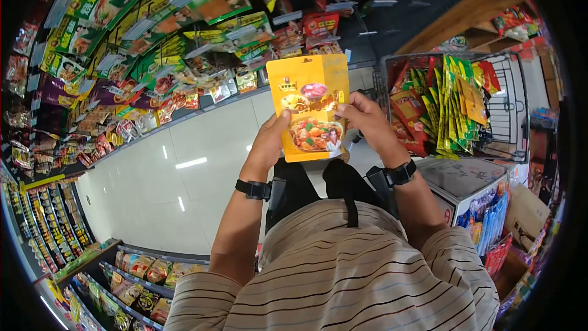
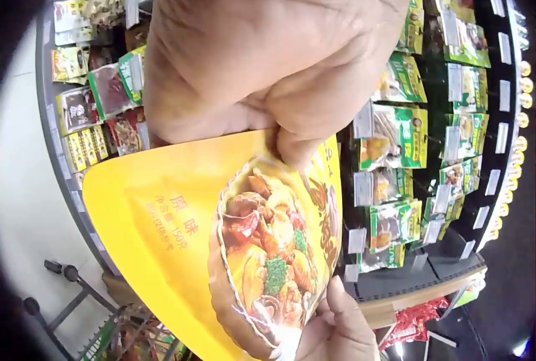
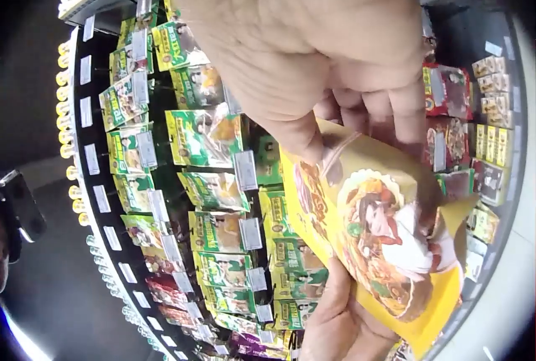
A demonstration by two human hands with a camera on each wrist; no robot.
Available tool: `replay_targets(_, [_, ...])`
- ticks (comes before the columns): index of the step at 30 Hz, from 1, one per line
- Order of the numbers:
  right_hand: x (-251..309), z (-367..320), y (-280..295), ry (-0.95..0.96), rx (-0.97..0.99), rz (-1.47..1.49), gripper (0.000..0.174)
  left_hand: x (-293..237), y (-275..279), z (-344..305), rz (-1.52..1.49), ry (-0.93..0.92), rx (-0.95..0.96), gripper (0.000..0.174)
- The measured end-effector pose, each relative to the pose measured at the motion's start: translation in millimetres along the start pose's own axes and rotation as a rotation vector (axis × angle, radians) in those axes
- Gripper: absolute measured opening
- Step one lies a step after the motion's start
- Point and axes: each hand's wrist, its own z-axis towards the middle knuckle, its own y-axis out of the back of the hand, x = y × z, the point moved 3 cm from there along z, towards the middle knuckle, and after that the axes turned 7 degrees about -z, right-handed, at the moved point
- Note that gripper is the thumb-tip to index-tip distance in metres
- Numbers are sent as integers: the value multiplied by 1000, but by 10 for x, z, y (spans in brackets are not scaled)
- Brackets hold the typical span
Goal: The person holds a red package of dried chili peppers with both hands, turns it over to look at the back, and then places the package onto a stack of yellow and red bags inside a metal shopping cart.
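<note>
A yellow pouch [image 1: 311, 110] printed with bowls of food stands upright in front of the torso in the head view. The left hand [image 1: 267, 141] grips its left edge, thumb on the printed front; the right hand [image 1: 370, 124] pinches the right edge a little higher. In the left wrist view the left hand [image 2: 276, 51] holds the pouch [image 2: 176, 235] from above, fingers behind it. The right wrist view shows the right hand [image 3: 310, 43] with its thumb on the front of the pouch [image 3: 385, 235] and fingers behind.
Hanging packets [image 1: 153, 43] fill the rack ahead and to the left. A wire cart [image 1: 511, 107] holding many green, yellow and red packets stands at the right, beside a white box [image 1: 459, 175]. Lower shelves [image 1: 138, 282] with packets stand at the lower left, across the pale tiled floor [image 1: 208, 190].
</note>
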Motion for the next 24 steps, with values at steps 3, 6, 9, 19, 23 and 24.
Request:
replay_targets(3, [-68, 200, -329, -42, 21, -5, 17, -129, 294, -36, -26, 37, -53, 45])
replay_targets(6, [-140, 397, -609, -89, 39, 12, 17, -173, 613, 1, -84, -3, -79, 45])
replay_targets(9, [-171, 543, -867, -167, 42, 101, 21, -145, 942, 64, -38, 49, -110, 48])
replay_targets(19, [-714, 1181, -1396, -206, 55, 174, 32, -68, 1768, 369, 104, 105, -245, 56])
replay_targets(23, [-861, 1330, -1480, -267, 53, 203, 33, -56, 1943, 452, 109, 113, -274, 55])
replay_targets(24, [-859, 1369, -1492, -238, 60, 210, 33, -70, 1953, 488, 85, 100, -275, 56])
